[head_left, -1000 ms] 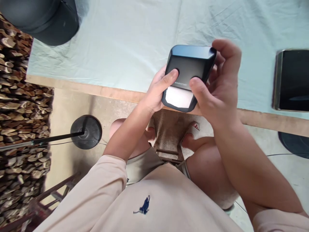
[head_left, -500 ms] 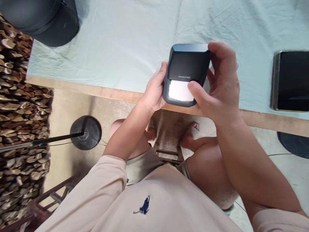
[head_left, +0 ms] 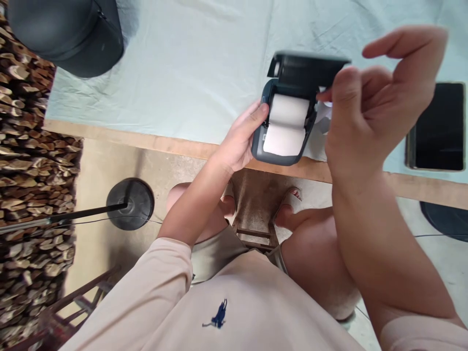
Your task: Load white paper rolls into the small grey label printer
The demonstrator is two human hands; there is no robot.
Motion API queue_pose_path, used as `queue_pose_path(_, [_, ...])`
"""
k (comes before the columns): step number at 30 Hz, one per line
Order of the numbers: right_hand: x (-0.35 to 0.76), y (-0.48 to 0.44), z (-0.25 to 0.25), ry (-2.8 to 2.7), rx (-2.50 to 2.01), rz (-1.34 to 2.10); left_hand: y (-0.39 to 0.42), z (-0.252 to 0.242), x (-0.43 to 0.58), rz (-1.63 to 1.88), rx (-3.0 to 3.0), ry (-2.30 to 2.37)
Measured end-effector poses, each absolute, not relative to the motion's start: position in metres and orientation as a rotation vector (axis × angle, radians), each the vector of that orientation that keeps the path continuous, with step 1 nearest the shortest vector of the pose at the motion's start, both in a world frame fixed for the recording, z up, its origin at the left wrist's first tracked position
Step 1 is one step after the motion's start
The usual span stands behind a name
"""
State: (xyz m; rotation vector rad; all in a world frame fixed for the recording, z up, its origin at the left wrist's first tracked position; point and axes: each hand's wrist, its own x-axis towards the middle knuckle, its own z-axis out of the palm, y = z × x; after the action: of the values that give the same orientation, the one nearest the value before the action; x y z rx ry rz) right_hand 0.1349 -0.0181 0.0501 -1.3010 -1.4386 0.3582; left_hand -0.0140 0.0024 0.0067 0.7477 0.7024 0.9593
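A small dark label printer [head_left: 277, 158] is tilted above the table's front edge, its lid [head_left: 309, 71] swung up. Inside lies a white paper roll [head_left: 289, 110], with a strip of paper spread over the front. My left hand [head_left: 241, 136] grips the printer's left side, thumb on the rim. To the right of the lid, my right hand [head_left: 380, 107] is raised with its fingers apart and holds nothing. One of its fingertips is close to the printer's right side; whether it touches cannot be made out. A white scrap [head_left: 322, 113], partly hidden, shows beside the printer.
Pale blue cloth [head_left: 197, 63] covers the table, which has a wooden front edge [head_left: 153, 138]. A black phone or tablet [head_left: 440, 129] lies at right, and a black rounded case [head_left: 69, 39] stands at back left. Stacked firewood [head_left: 32, 209] and a stand base [head_left: 130, 203] are at left.
The printer's lid has gone from closed to raised, baring the paper roll. My right hand has let go and moved up and right; my left hand keeps its hold.
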Motion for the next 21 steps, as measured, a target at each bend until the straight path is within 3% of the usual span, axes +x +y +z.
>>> queue_pose_path(4, [0.140,-0.017,0.052,-1.613,-1.327,0.311,0.000,0.008,-0.014,0.959,0.761,0.697])
queue_pose_path(9, [0.149,-0.018,0.057,-2.061,-1.818,0.243,-0.002,0.012,-0.014,0.904,0.876,0.683])
queue_pose_path(14, [0.148,-0.017,0.061,-2.093,-2.078,0.302,-0.002,0.012,-0.015,0.890,0.925,0.714])
queue_pose_path(21, [0.152,-0.019,0.059,-2.018,-1.893,0.451,-0.002,0.011,-0.013,0.897,0.884,0.713])
